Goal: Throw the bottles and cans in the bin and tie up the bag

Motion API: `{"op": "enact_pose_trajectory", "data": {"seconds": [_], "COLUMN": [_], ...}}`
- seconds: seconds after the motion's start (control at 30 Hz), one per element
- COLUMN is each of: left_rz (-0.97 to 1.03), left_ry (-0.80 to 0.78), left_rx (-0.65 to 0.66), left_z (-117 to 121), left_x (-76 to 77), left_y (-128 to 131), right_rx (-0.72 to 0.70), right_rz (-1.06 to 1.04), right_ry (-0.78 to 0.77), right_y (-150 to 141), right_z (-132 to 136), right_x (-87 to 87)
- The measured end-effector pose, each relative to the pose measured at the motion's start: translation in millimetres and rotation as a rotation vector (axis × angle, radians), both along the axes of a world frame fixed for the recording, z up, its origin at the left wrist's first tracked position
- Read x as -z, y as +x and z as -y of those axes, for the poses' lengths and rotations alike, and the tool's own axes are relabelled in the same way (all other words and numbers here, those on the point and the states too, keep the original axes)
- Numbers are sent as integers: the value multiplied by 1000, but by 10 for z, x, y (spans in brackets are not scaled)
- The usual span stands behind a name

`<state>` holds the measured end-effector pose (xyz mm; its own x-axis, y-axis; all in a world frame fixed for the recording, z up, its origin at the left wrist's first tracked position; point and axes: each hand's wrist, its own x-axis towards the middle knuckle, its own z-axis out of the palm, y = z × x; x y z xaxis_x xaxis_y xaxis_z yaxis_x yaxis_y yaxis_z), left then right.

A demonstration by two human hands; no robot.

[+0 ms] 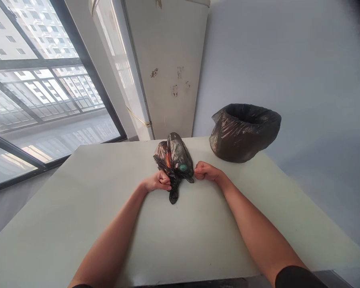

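A filled black plastic bag lies on the pale tabletop, thin enough that orange-red and green contents show through. My left hand is closed at its near left side, fingers curled on the gathered plastic. A loose tail of the bag hangs past that hand toward me. On the other side, my right hand is closed in a fist, its fingers at the bag's right edge. They seem to pinch a bit of the plastic, though the grip itself is mostly hidden.
A bin lined with a dark plastic bag stands at the table's back right, its mouth open. Behind the pale table is a worn white fridge. A plain wall rises on the right, and a large window is on the left.
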<state>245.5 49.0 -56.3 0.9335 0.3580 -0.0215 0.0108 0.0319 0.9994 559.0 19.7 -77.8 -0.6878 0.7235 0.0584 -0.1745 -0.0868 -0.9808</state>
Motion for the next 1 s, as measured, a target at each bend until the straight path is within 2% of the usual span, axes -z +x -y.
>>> {"op": "enact_pose_trajectory", "data": {"seconds": [0.43, 1.0], "left_rz": [25, 25], "left_ry": [-42, -21], "left_rx": [44, 51], "left_z": [-5, -21], "left_x": [0, 21], "left_y": [2, 1], "right_rx": [-7, -11], "right_rz": [24, 5], "right_ry": [13, -19], "right_y": [11, 23], "right_z": [0, -4], "right_x": [1, 29]}}
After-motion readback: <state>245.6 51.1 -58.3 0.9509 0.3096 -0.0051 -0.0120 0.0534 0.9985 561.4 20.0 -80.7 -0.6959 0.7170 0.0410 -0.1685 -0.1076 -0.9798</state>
